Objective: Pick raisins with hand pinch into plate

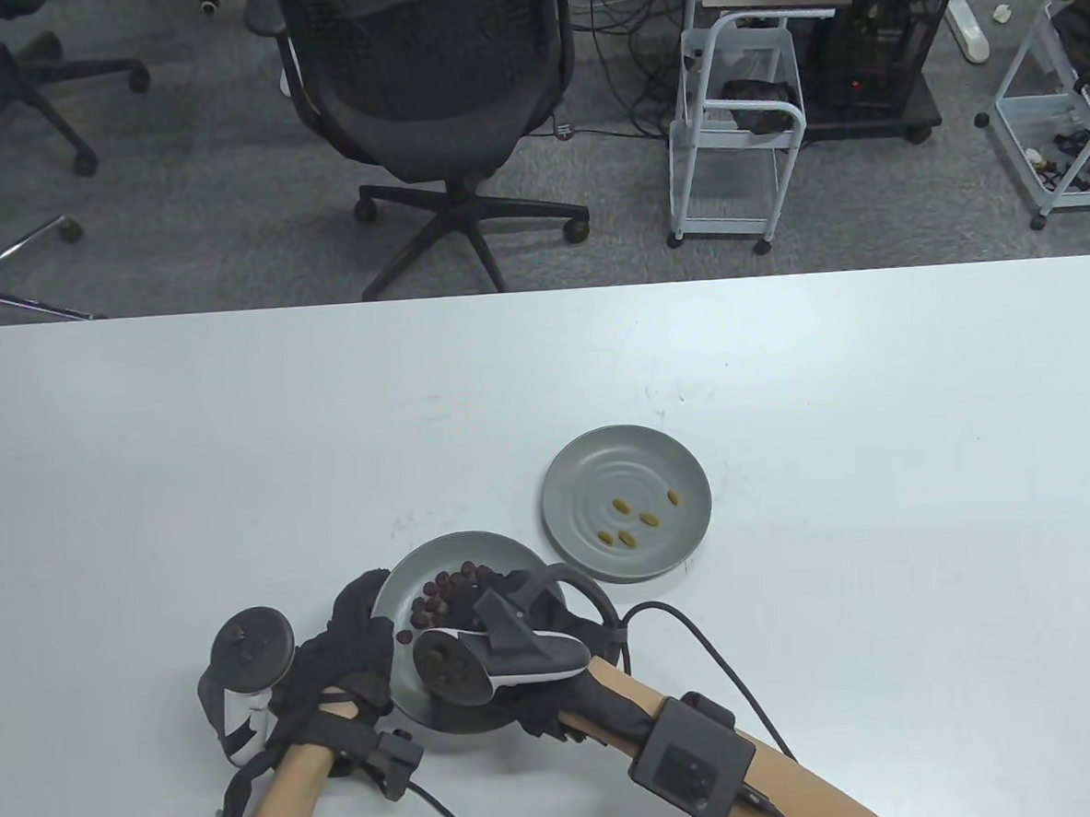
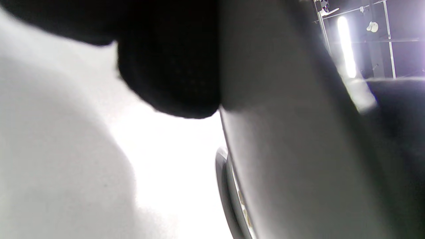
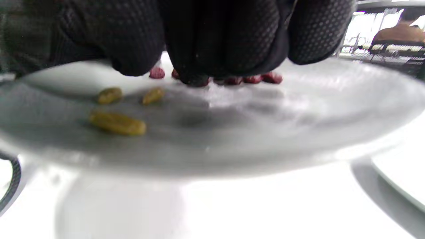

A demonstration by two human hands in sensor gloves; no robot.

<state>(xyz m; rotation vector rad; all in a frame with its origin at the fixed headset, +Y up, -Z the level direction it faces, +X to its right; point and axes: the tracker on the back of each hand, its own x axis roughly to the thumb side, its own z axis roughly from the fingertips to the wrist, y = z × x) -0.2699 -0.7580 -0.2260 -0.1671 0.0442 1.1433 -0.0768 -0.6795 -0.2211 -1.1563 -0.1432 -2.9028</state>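
Note:
A near grey plate point(image 1: 430, 559) holds a heap of dark red pieces point(image 1: 438, 595) and, in the right wrist view, three yellow raisins point(image 3: 118, 123) on its floor point(image 3: 232, 132). A far grey plate point(image 1: 603, 451) holds several yellow raisins point(image 1: 635, 518). My right hand point(image 1: 510, 588) is over the near plate, its fingers mostly hidden by the tracker. In the right wrist view my right hand point(image 3: 166, 74) has its fingertips point(image 3: 196, 78) down among the red pieces point(image 3: 262, 78). My left hand point(image 1: 352, 642) holds the near plate's left rim; its finger point(image 2: 169, 73) presses the plate's wall point(image 2: 282, 132).
The far plate's edge shows at the right of the right wrist view point(image 3: 398, 179). The white table point(image 1: 233, 446) stretches wide to the left, right and back. A cable point(image 1: 707, 648) runs from my right wrist across the table. A chair point(image 1: 433, 83) stands beyond the far edge.

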